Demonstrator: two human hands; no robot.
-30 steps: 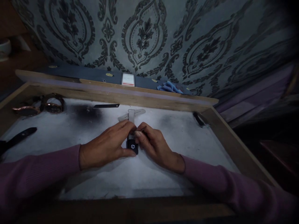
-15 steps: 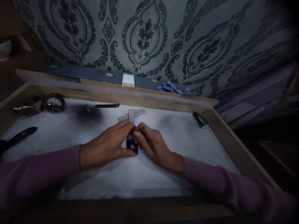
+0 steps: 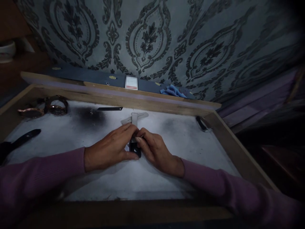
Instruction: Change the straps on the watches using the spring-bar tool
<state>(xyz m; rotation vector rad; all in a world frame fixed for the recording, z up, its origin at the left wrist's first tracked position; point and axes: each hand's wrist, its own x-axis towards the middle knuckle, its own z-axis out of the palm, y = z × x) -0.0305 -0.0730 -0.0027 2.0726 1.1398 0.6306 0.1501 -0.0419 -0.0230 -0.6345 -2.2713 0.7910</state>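
A small black watch body (image 3: pixel 135 150) is held low over the white surface at the middle of the view. My left hand (image 3: pixel 111 148) grips it from the left, thumb along its near edge and fingers at its far side. Pinched at the far end of the watch body, my right hand (image 3: pixel 158 151) has thumb and forefinger closed on something small and thin that I cannot make out. Just beyond the fingertips lies a light grey strap (image 3: pixel 142 116), two pieces crossed over each other.
A wooden-rimmed tray (image 3: pixel 240 152) surrounds the white surface. Inside are a dark blade (image 3: pixel 110 108), two round watches (image 3: pixel 57 109) at back left, a black strap (image 3: pixel 26 136) and another watch (image 3: pixel 202 123) at right. A blue cloth (image 3: pixel 173 91) lies behind the rim.
The view has shifted slightly. My right thumb and fingers have moved a little at the far end of the watch body, and its dark face shows less of the bright reflection.
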